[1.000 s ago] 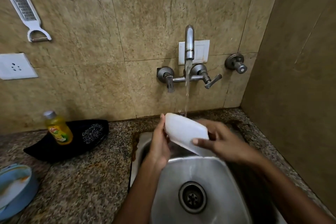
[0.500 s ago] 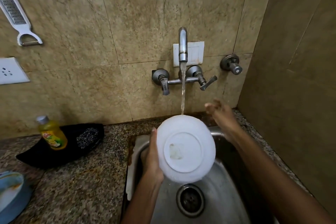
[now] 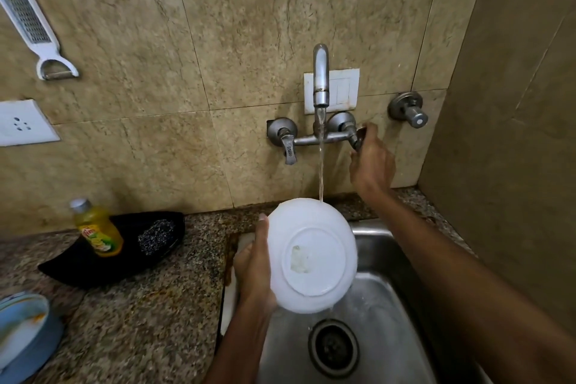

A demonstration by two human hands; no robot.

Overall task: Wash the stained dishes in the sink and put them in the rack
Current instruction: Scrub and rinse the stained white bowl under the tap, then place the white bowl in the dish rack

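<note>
Gripping the round white plastic bowl point(image 3: 311, 259) by its left rim, our left hand point(image 3: 254, 271) holds it tilted above the stainless steel sink point(image 3: 380, 299), its underside facing us, thumb along the edge. Water from the wall-mounted chrome tap point(image 3: 321, 78) strikes the bowl's top rim. Our right hand point(image 3: 372, 162) reaches up, well apart from the bowl, fingers curled round the tap's right lever. On the speckled granite worktop point(image 3: 149, 299) stands a yellow dish-soap bottle point(image 3: 98, 229).
</note>
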